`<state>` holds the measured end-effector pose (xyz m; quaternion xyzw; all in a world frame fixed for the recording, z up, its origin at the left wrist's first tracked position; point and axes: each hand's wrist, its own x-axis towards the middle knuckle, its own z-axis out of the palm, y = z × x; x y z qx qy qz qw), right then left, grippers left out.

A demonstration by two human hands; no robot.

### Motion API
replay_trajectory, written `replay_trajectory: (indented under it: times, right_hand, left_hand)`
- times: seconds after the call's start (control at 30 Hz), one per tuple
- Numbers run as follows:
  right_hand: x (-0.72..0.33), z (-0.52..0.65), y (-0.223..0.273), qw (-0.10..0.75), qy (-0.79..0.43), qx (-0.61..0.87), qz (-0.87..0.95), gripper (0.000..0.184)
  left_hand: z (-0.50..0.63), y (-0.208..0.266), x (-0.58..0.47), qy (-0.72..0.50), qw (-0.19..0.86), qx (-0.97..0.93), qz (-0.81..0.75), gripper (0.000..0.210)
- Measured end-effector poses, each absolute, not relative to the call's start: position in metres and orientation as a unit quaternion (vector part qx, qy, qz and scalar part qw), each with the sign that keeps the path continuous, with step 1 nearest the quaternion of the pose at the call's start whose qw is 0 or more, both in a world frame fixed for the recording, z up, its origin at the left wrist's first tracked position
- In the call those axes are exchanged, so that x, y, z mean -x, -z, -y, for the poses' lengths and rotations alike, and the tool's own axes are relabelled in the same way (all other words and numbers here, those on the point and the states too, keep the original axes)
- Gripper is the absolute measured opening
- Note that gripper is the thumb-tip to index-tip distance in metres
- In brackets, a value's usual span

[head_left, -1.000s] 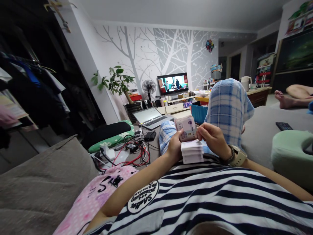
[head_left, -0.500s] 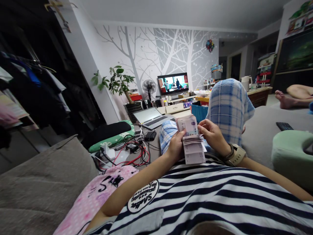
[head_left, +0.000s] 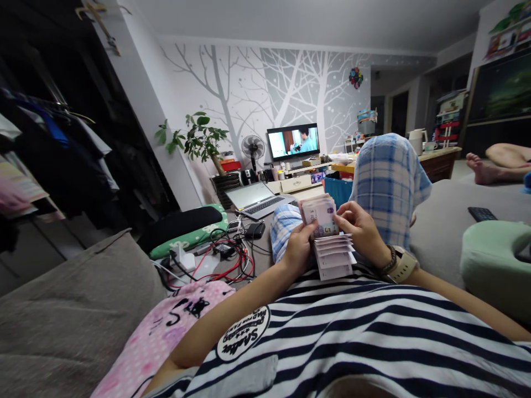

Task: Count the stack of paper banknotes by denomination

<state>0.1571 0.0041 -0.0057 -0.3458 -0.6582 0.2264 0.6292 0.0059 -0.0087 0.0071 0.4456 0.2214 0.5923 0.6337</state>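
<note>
A thick stack of banknotes (head_left: 320, 211) stands upright above my lap, a 5 showing on the front note. My left hand (head_left: 298, 247) is closed round its lower left side, thumb across the front. The lower parts of several notes (head_left: 335, 258) are folded down toward me and fan out in steps over the striped shirt. At the stack's right edge, my right hand (head_left: 360, 225) pinches the front note between thumb and forefinger, its other fingers curled. A bracelet and a pale watch (head_left: 403, 265) are on the right wrist.
Left of my legs lie tangled cables (head_left: 232, 260), a power strip and an open laptop (head_left: 261, 200). A green U-shaped cushion (head_left: 489, 260) and a black remote (head_left: 482, 214) rest on the sofa at right. Another person's bare foot (head_left: 481, 168) shows at far right.
More notes are folded down in the fan, which has shifted slightly right. My right fingers have moved a little left onto the front note. The television picture differs.
</note>
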Motion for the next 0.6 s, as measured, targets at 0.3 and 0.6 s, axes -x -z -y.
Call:
replay_trajectory:
  times: [0.3, 0.6]
  right_hand:
    - [-0.158, -0.008, 0.007, 0.617, -0.205, 0.365, 0.667, 0.024]
    - [-0.157, 0.015, -0.008, 0.412, 0.073, 0.540, 0.730, 0.030]
  left_hand:
    - [0.009, -0.010, -0.006, -0.582, 0.624, -0.459, -0.247, 0.019]
    - [0.012, -0.012, -0.004, -0.603, 0.592, -0.453, -0.282, 0.022]
